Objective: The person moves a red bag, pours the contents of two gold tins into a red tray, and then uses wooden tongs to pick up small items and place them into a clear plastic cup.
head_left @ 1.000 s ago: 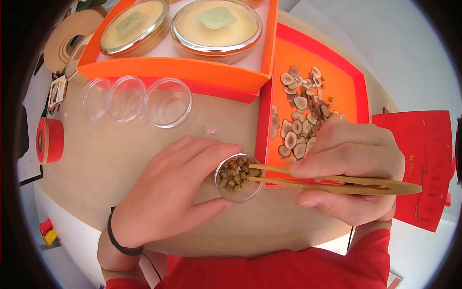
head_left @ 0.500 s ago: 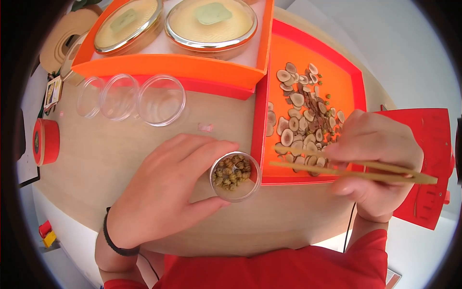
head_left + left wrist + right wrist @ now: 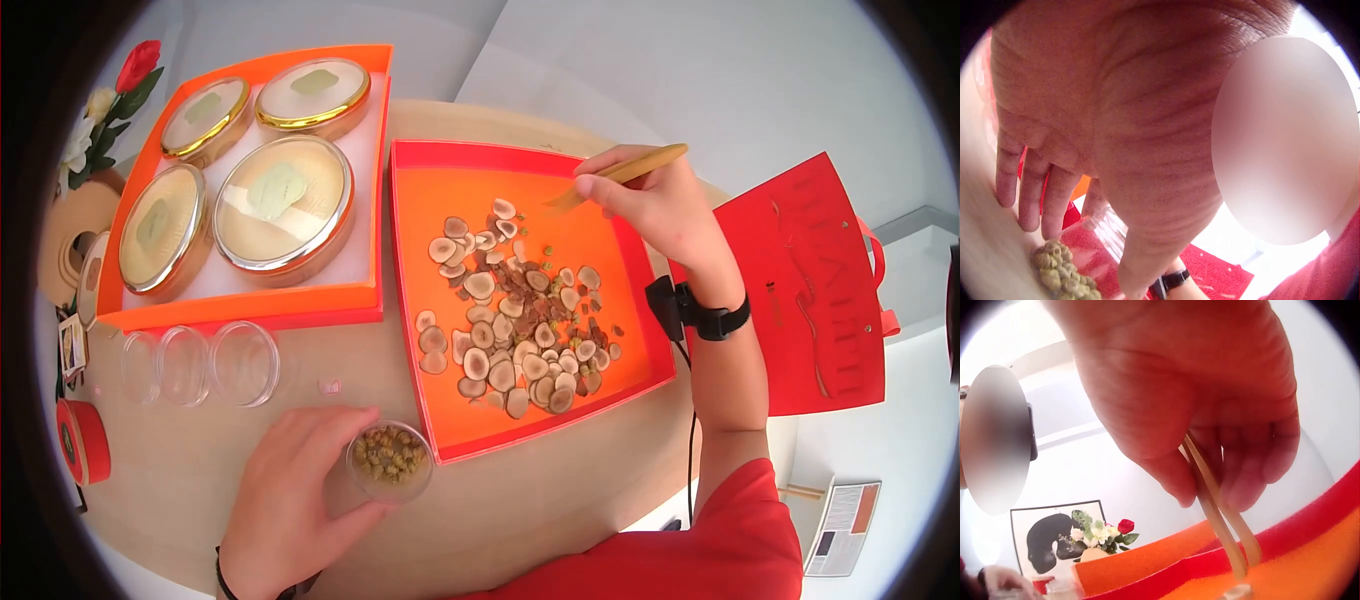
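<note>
My left hand [image 3: 300, 490] holds a small clear jar [image 3: 402, 494] between thumb and fingers at the table's front. Small curled greenish-brown pieces [image 3: 1063, 272] lie inside it. Over the far right part of the red-and-orange tray [image 3: 600, 270], my right hand [image 3: 650, 205] grips bamboo tweezers [image 3: 640, 165]. Their tips point down into the tray, close together with a narrow gap in the right wrist view, near a pale piece [image 3: 1239, 592]. Round brown-rimmed slices [image 3: 500, 375], darker flakes and a few curled pieces [image 3: 548, 251] are spread across the tray.
An orange box [image 3: 240, 315] with several round lidded containers stands left of the tray. Three clear empty jars [image 3: 245, 365] line up before it, with a red round tin [image 3: 85, 440] farther left. A red bag [image 3: 800, 290] lies at the right. Flowers [image 3: 110, 110] stand at back left.
The tweezers have left the jar and moved away to the tray's far right side with my right hand. My left hand keeps holding the jar. The head view has shifted, showing more of the tray.
</note>
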### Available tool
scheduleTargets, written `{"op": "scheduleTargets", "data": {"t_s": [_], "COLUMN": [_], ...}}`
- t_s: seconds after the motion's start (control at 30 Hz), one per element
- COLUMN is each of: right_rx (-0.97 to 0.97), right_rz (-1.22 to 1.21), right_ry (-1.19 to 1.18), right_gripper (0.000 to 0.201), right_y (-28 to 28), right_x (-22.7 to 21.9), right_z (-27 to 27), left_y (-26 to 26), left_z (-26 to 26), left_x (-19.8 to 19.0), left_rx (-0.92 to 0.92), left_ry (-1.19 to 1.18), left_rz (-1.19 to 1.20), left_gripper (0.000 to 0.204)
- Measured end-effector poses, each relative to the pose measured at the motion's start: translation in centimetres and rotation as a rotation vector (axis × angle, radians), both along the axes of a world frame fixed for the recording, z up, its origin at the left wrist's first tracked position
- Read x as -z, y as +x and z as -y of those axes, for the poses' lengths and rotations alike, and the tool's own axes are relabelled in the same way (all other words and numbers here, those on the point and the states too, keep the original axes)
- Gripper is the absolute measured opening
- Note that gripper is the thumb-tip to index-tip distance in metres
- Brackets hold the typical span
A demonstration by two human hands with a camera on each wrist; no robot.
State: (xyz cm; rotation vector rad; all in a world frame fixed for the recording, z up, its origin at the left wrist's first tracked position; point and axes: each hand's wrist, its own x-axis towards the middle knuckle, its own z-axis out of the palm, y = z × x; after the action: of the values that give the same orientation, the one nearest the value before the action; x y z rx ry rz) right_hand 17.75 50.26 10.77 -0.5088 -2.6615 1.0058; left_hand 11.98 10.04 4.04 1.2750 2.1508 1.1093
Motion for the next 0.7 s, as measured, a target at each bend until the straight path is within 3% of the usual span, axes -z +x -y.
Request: {"op": "scheduleTargets", "data": {"t_s": [0.7], "right_rx": [0.002], "right_rz": [0.079], "right_ry": [0.023], "right_gripper": [0.022], "right_y": [-1.3], "right_x": [1.3], "right_z": [0.1], "left_y": [-0.2], "left_z": [0.1], "left_x": [0.0], "left_rx": [0.004], "left_ry": [0.003], "left_rz": [-0.007], "left_gripper": [0.075]}}
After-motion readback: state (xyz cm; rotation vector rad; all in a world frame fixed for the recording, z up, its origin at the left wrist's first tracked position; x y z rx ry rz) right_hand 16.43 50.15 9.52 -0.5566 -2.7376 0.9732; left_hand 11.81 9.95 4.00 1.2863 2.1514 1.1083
